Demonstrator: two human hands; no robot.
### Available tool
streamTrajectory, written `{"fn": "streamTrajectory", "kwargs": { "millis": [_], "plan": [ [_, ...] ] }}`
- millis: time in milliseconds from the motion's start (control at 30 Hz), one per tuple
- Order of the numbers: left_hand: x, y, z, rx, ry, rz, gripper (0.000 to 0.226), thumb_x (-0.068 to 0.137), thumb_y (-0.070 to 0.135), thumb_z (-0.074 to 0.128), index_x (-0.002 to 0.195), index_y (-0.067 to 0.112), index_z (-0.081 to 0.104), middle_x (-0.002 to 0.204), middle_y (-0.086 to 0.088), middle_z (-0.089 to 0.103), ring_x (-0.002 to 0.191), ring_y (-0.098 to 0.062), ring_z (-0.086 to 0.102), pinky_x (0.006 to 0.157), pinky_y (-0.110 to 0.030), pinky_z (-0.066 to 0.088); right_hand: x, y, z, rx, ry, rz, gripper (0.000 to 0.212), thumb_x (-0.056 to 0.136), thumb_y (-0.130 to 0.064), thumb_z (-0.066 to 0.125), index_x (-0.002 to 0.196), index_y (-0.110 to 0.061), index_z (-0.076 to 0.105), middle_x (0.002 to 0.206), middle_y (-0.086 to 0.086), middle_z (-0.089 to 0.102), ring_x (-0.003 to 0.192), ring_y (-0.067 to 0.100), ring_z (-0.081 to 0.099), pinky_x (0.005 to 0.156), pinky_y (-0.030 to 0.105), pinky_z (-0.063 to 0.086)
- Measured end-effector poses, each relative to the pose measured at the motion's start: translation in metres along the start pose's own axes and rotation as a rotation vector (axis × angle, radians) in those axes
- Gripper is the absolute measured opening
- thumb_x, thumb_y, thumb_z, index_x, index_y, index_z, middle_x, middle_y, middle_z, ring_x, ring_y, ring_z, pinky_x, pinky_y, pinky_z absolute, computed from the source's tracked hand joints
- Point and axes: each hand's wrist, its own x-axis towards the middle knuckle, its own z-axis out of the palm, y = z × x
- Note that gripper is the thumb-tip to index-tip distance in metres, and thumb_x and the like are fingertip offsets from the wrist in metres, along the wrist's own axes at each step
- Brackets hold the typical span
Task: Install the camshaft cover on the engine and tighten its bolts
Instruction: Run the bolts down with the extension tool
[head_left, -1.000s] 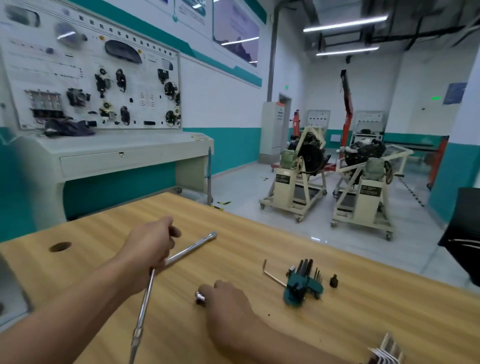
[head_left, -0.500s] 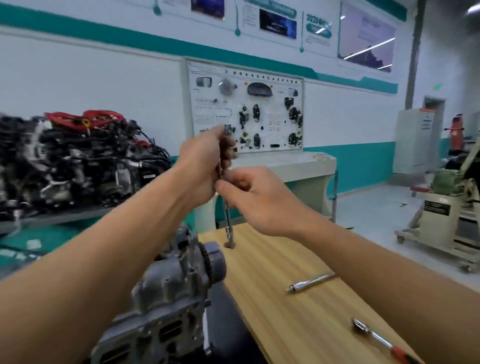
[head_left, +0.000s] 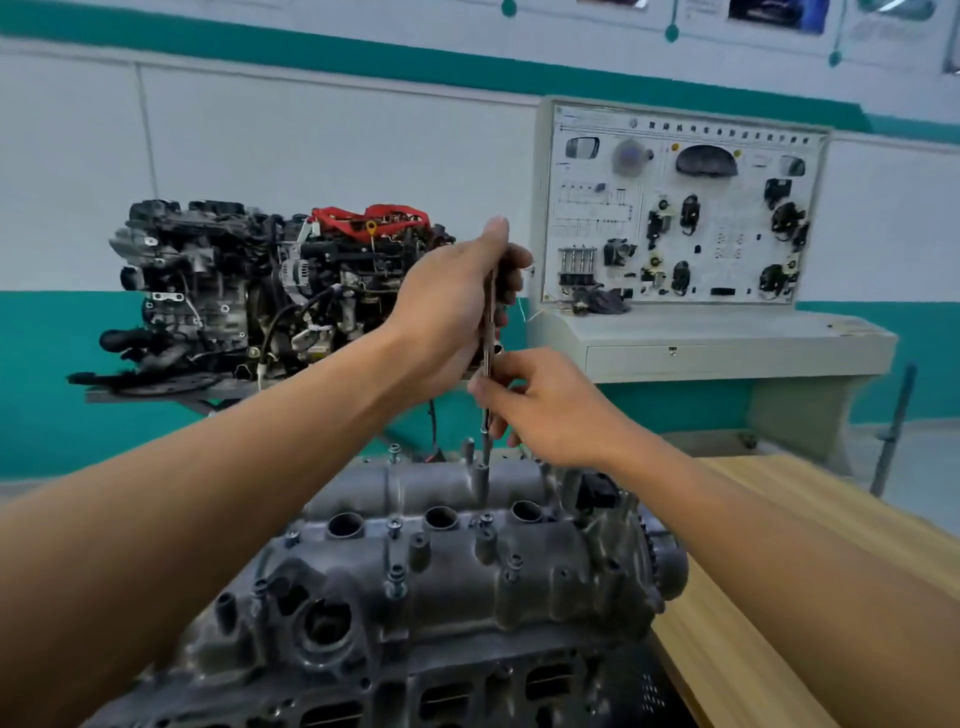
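The grey cast camshaft cover (head_left: 447, 566) lies on the engine directly below me, with three round plug holes and several bolts (head_left: 396, 581) standing in its bosses. A thin steel wrench bar (head_left: 488, 332) stands upright over a raised boss (head_left: 480, 475) at the cover's far edge. My left hand (head_left: 457, 306) grips the upper part of the bar, thumb up. My right hand (head_left: 540, 405) pinches the bar lower down, just above the boss. The bar's tip is at the boss; whether it sits on a bolt is hidden.
A wooden table (head_left: 779, 571) runs along the right of the engine. Behind stand another engine (head_left: 260, 291) with red parts on a stand and a white training panel (head_left: 680, 208) on a grey desk. A metal post (head_left: 893, 431) rises at the right.
My view swung from the table and its tools to the engine. Both hands took the bar from the table, raised it, then lowered it upright onto the cover's far boss.
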Motion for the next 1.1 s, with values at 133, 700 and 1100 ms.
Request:
{"fn": "streamTrajectory", "kwargs": {
  "millis": [133,700,1100],
  "plan": [
    [-0.002,-0.029,-0.008,0.437,-0.173,0.221,0.024,0.093,0.033,0.065,0.112,0.019,0.071,0.099,0.001,0.076,0.098,-0.016,0.071,0.094,-0.036,0.056,-0.006,0.028,0.000,0.029,-0.105,0.028,0.016,0.098,-0.013,0.060,0.084,-0.008,0.066,0.069,0.006,0.069,0.066,0.021,0.070,0.064,0.030,0.059],
    [-0.017,-0.081,-0.033,0.234,-0.143,0.208,0.025,0.061,0.021,0.082,0.079,0.009,0.069,0.064,-0.002,0.073,0.061,-0.018,0.064,0.061,-0.028,0.057,-0.008,0.042,0.002,0.175,-0.256,0.032,0.013,0.098,-0.004,0.058,0.091,0.002,0.067,0.080,0.015,0.073,0.069,0.018,0.073,0.062,0.023,0.058],
    [-0.020,-0.077,-0.034,0.319,-0.142,0.211,0.022,0.066,0.026,0.079,0.081,0.011,0.071,0.073,-0.009,0.072,0.065,-0.018,0.066,0.065,-0.031,0.059,-0.007,0.048,-0.004,0.140,-0.226,0.014,0.014,0.097,-0.009,0.060,0.097,-0.001,0.071,0.093,0.020,0.074,0.075,0.016,0.071,0.063,0.025,0.057]
  ]
}}
